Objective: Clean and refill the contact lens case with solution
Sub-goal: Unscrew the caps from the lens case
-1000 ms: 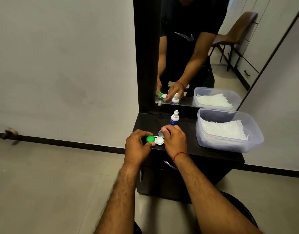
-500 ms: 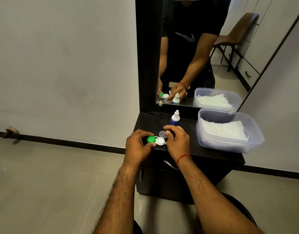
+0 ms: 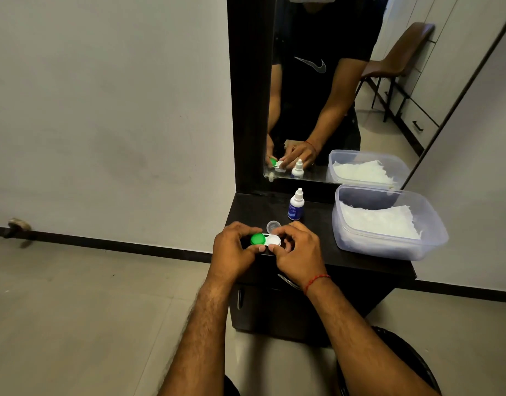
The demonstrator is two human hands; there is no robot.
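Observation:
A white contact lens case with a green cap on its left well sits at the near edge of the dark counter. My left hand pinches the case's left end at the green cap. My right hand pinches the right end, thumb and forefinger curled round the uncovered white well. A loose clear cap lies on the counter just behind the case. The small solution bottle, white top and blue label, stands upright farther back, apart from both hands.
A clear plastic tub holding white tissue stands on the counter's right half. A mirror in a dark frame rises behind the counter. Drawer handles show below the counter's front edge. Grey floor lies to the left.
My right hand has set the clear cap down behind the case and come back to grip the case's right end. My left hand has kept its hold.

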